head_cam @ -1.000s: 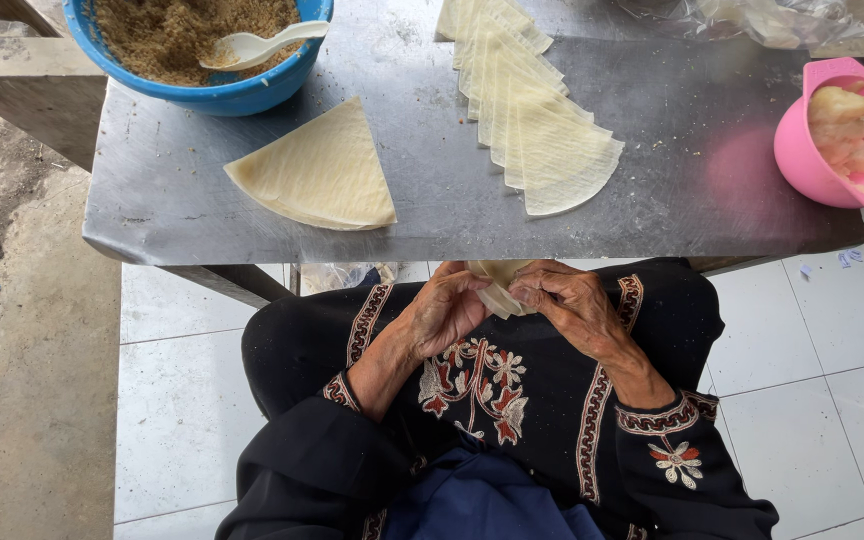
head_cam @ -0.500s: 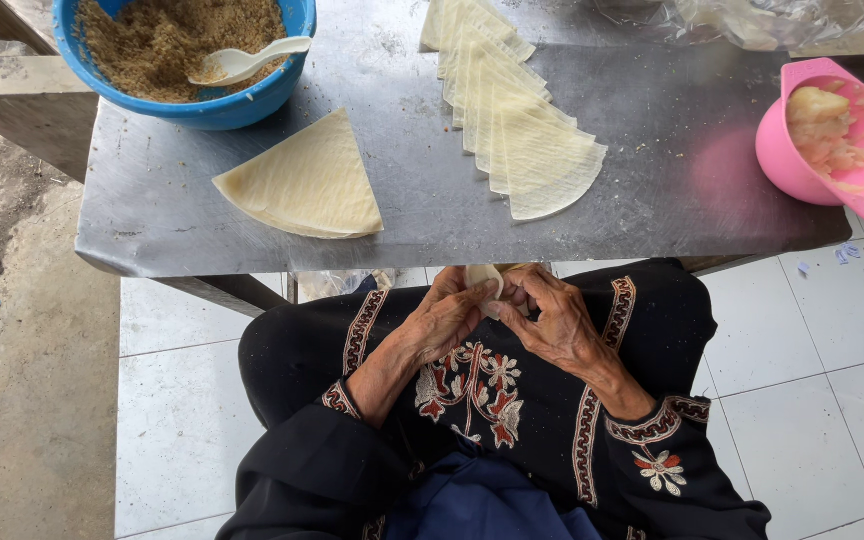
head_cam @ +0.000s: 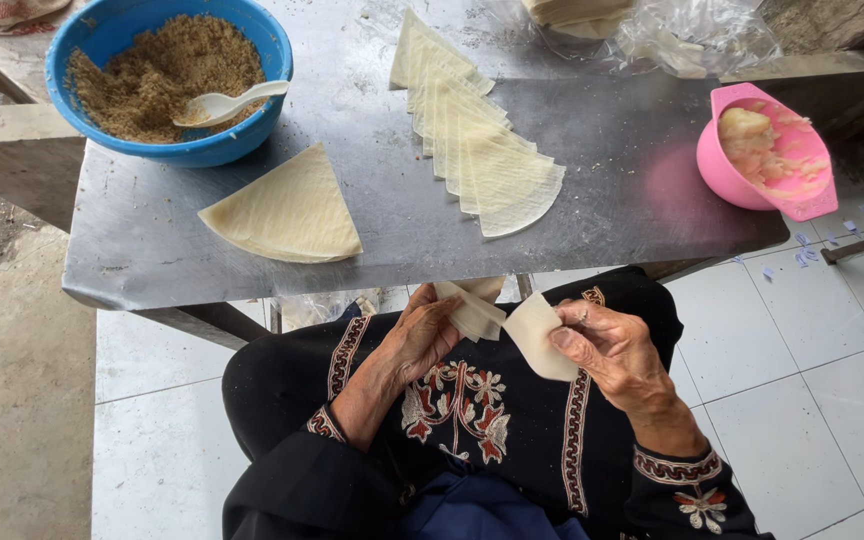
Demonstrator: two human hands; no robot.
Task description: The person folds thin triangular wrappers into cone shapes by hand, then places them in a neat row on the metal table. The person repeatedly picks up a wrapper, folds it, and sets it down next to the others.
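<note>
Newly parted hands (head_cam: 522, 340), thin pale wrapper (head_cam: 537, 338) now unfolded between.

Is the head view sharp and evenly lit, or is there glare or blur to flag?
Head view: soft daylight with no hard shadows; both the left hand and the right hand holding the pastry sheet look sharp, with no motion blur. The metal table carries a dull sheen and a pink tint reflected beside the pink bowl.

A crumpled clear plastic bag (head_cam: 697, 35) is lying at the upper right of the frame, holding a stack of pale wrappers (head_cam: 577, 10); no labels, signs or screens are showing.
</note>
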